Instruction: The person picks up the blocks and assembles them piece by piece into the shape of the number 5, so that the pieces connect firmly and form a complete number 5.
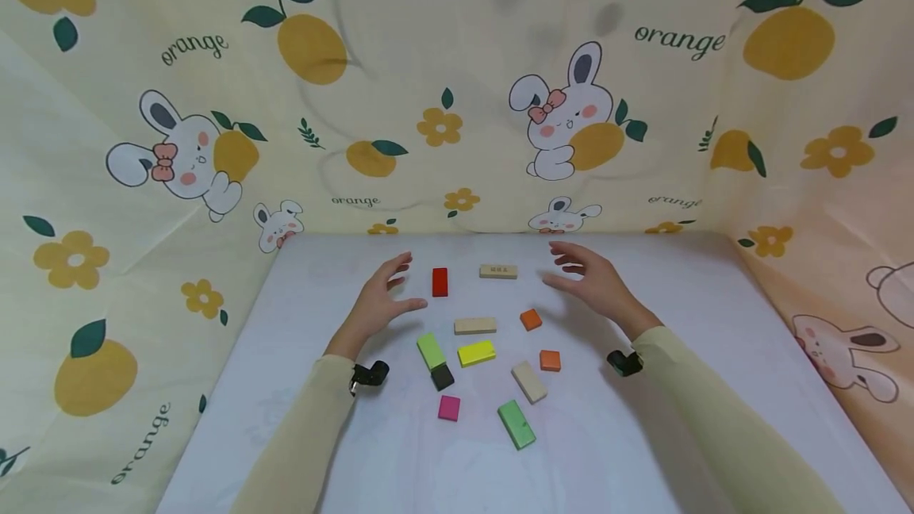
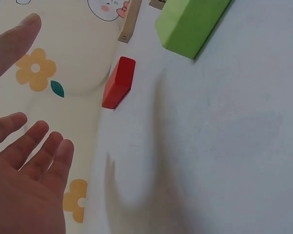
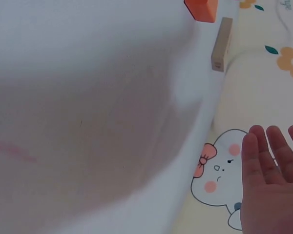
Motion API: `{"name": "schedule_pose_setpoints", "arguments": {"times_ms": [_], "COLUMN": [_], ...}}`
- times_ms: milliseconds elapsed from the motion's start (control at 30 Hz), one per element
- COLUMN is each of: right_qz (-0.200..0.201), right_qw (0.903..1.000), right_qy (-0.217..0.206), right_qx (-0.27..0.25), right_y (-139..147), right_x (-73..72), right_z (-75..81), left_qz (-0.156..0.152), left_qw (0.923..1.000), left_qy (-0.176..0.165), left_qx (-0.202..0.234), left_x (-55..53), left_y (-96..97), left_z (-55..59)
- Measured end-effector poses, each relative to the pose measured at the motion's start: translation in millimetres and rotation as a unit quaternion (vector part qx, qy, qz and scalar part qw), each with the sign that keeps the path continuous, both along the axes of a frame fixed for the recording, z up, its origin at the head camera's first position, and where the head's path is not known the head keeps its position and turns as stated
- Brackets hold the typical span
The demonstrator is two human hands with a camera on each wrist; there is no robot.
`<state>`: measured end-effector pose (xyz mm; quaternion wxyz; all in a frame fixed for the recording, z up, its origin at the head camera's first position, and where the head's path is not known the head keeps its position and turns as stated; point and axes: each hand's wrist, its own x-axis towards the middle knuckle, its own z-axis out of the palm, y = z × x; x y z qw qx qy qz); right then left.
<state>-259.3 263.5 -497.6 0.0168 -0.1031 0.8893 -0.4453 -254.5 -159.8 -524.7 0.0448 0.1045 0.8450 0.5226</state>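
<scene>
Above the left part of the block group, my left hand [image 1: 380,300] holds nothing, its fingers spread and slightly bent. Nearest to it lies a red block [image 1: 439,282], also seen in the left wrist view beyond the fingers. My right hand [image 1: 594,284] is likewise free, fingers loosely extended, to the right of a wooden block with markings [image 1: 498,271]. Between and below the hands lie a plain wooden block [image 1: 474,327], a light green block [image 1: 431,350] touching a black cube [image 1: 443,376], a yellow block [image 1: 476,353] and two orange blocks, one upper [image 1: 531,320] and one lower [image 1: 550,361].
Closer to the body lie a pink block [image 1: 449,408], a tilted wooden block [image 1: 529,382] and a green block [image 1: 516,424]. All rest on a white table [image 1: 286,419]. A printed cloth [image 1: 457,46] hangs behind the table and along its sides.
</scene>
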Motion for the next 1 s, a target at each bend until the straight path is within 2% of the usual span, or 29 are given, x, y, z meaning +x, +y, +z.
{"name": "schedule_pose_setpoints", "arguments": {"times_ms": [167, 367, 633, 833, 1000], "right_qz": [0.008, 0.013, 0.018, 0.019, 0.022], "right_qw": [1.0, 0.9998, 0.9995, 0.9993, 0.999], "right_qy": [-0.006, -0.008, -0.024, -0.031, -0.038], "right_qx": [0.002, 0.01, -0.003, -0.009, -0.003], "right_y": [-3, -9, -18, -26, -31], "right_x": [-5.2, -14.7, -23.8, -31.4, -35.7], "right_z": [-0.9, -2.6, -6.6, -10.6, -13.4], "left_qz": [-0.007, -0.01, -0.015, -0.016, -0.018], "left_qw": [1.0, 0.9997, 0.9985, 0.9978, 0.9972], "left_qy": [-0.007, -0.013, -0.02, -0.025, -0.038], "left_qx": [0.002, -0.016, -0.05, -0.06, -0.061], "left_x": [-6.2, -14.3, -20.7, -27.2, -33.1], "left_y": [3.2, 8.0, 13.5, 16.1, 18.6], "left_z": [-3.5, -9.5, -9.8, -9.4, -14.1]}}
